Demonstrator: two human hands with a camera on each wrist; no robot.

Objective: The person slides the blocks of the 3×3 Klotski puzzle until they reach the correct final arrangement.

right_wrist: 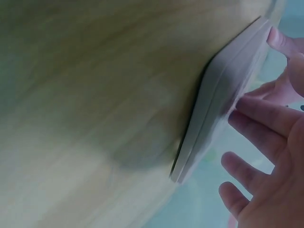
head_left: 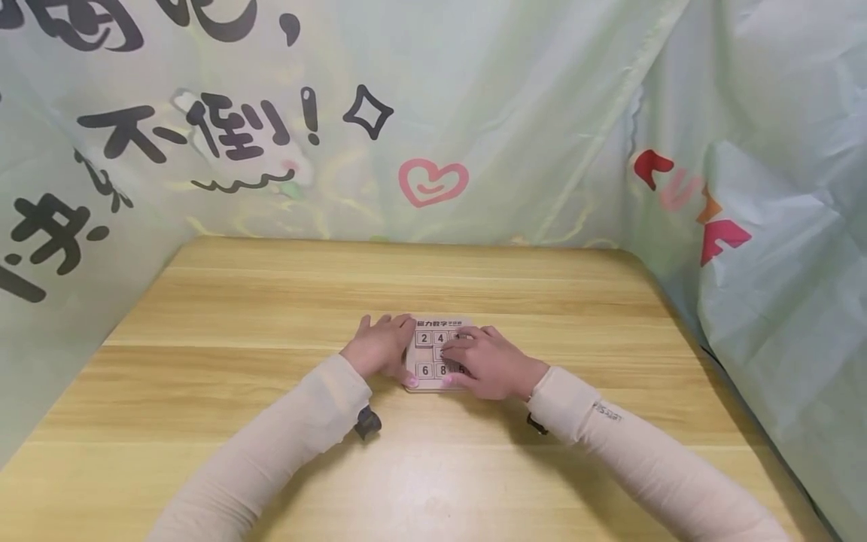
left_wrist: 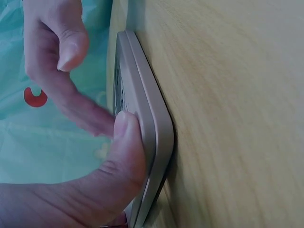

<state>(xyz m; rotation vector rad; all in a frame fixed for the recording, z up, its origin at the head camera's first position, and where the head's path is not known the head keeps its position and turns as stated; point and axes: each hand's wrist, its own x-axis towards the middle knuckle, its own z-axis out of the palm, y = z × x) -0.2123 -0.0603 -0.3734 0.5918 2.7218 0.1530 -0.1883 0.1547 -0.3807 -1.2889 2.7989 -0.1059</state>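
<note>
A number sliding puzzle (head_left: 428, 385), a pale flat board with square number tiles, lies flat on the wooden table. Tiles 2, 4, 6 and 8 are readable; the right-hand ones are partly covered by fingers. My left hand (head_left: 381, 348) holds the board by its left side, thumb at the near corner and fingers at the far one. In the left wrist view that thumb (left_wrist: 127, 147) presses on the board's top edge. My right hand (head_left: 497, 366) lies over the right side, its extended fingers touching the tiles. In the right wrist view two fingers (right_wrist: 266, 111) reach the board's face.
The wooden table (head_left: 284, 301) spreads around the board on all sides. Behind it and at both sides hangs a pale green cloth (head_left: 528, 120) with black characters and a pink heart (head_left: 433, 183). A dark wrist strap (head_left: 368, 423) shows below the left sleeve.
</note>
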